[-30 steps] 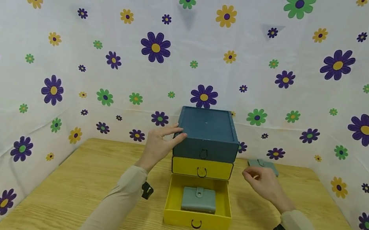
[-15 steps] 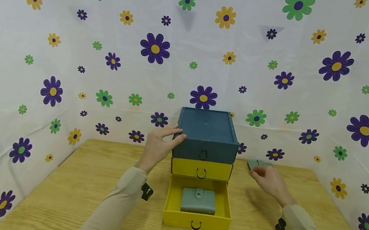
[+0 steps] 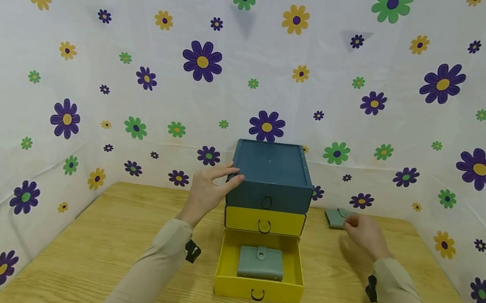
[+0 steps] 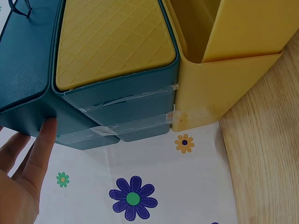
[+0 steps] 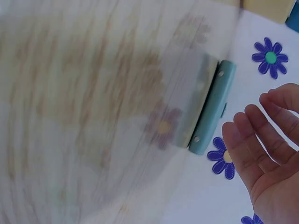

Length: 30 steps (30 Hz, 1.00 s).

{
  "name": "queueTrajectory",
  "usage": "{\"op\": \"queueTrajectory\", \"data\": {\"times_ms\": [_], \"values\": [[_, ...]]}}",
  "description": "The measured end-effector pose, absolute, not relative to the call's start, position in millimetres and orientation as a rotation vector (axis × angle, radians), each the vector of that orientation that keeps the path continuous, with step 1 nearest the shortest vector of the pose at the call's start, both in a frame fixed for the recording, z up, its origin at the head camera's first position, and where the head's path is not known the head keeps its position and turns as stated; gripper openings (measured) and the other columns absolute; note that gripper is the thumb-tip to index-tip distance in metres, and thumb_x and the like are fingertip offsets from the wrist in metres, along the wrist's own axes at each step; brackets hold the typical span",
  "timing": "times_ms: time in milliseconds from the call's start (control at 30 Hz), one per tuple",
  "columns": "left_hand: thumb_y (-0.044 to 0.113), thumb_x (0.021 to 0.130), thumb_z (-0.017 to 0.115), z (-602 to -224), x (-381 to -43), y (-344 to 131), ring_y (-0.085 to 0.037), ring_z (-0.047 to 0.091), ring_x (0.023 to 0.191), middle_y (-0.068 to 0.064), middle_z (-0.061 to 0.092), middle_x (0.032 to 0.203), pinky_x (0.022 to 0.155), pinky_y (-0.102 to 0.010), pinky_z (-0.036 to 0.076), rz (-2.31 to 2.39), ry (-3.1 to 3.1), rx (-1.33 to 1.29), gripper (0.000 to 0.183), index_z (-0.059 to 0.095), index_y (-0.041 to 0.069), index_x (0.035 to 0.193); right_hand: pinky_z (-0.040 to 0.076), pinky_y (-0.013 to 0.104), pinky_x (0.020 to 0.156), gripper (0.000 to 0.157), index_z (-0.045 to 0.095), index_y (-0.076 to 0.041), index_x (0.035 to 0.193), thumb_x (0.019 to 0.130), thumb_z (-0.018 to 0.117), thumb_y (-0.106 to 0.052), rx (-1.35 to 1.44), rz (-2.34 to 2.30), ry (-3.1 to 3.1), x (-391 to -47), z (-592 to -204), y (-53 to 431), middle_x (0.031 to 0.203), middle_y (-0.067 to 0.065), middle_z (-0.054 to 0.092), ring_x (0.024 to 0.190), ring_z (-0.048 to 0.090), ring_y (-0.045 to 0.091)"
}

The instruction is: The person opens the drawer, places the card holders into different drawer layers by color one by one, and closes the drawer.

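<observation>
My left hand [image 3: 206, 193] touches the left side of a stacked drawer unit [image 3: 271, 163] with its fingers near the upper front corner. In the left wrist view, a fingertip of the left hand [image 4: 28, 172] meets the blue side wall. At the back right, my right hand [image 3: 367, 235] hovers by a grey-green snap-strap wallet [image 3: 334, 217] and partly covers it in the head view. The right wrist view has that wallet [image 5: 212, 107] apart from the loosely bent fingers of the right hand [image 5: 271, 149]. A similar wallet [image 3: 260, 265] lies in the pulled-out yellow bottom drawer [image 3: 257, 291].
Above the pulled-out drawer sit a closed yellow drawer [image 3: 281, 224] and a closed blue one [image 3: 246, 194], each with a dark ring pull. All stands on a wood-grain table [image 3: 131, 239]. A flower-printed white sheet [image 3: 230, 108] hangs behind and at both sides.
My right hand has moved to the right, from in front of the back wallet to its right end, leaving the wallet's left part in sight. The left hand keeps its place on the drawer unit.
</observation>
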State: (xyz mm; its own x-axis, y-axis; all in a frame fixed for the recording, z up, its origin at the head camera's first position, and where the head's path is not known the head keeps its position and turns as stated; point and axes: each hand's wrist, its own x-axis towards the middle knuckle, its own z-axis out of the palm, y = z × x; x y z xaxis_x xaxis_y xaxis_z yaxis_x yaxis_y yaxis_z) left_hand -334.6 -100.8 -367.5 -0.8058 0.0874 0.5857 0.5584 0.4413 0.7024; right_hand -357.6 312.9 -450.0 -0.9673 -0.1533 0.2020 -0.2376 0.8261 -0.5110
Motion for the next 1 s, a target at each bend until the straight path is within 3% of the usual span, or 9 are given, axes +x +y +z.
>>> {"op": "queueTrajectory", "data": {"times_ms": [300,667,1000], "values": [[0.046,0.087,0.071,-366,-333,-102,-0.025,0.053,0.132,-0.006,0.06,0.137,0.111,-0.053,0.038,-1.352,-2.227,-0.542,0.044,0.072,0.017,0.119,0.051,0.055,0.087,0.033,0.062,0.012,0.117,0.097,0.051,-0.013,0.261,0.858,-2.901,-360,-451,322,0.114,0.031,0.064,0.103,0.061,0.044],[0.047,0.087,0.071,-367,-333,-101,-0.025,0.052,0.132,-0.004,0.06,0.137,0.111,-0.053,0.038,-1.342,-2.244,-0.529,0.044,0.072,0.018,0.12,0.043,0.062,0.098,0.041,0.054,0.013,0.128,0.097,0.05,-0.013,0.232,0.828,-2.969,-365,-455,327,0.129,0.037,0.053,0.118,0.05,0.054],[0.047,0.087,0.071,-368,-335,-102,-0.024,0.053,0.132,-0.004,0.06,0.137,0.111,-0.052,0.038,-1.342,-2.238,-0.535,0.044,0.072,0.017,0.12,0.032,0.066,0.107,0.056,0.041,0.014,0.139,0.088,0.052,-0.006,0.235,0.813,-3.068,-366,-460,328,0.142,0.041,0.037,0.129,0.035,0.058]]}}
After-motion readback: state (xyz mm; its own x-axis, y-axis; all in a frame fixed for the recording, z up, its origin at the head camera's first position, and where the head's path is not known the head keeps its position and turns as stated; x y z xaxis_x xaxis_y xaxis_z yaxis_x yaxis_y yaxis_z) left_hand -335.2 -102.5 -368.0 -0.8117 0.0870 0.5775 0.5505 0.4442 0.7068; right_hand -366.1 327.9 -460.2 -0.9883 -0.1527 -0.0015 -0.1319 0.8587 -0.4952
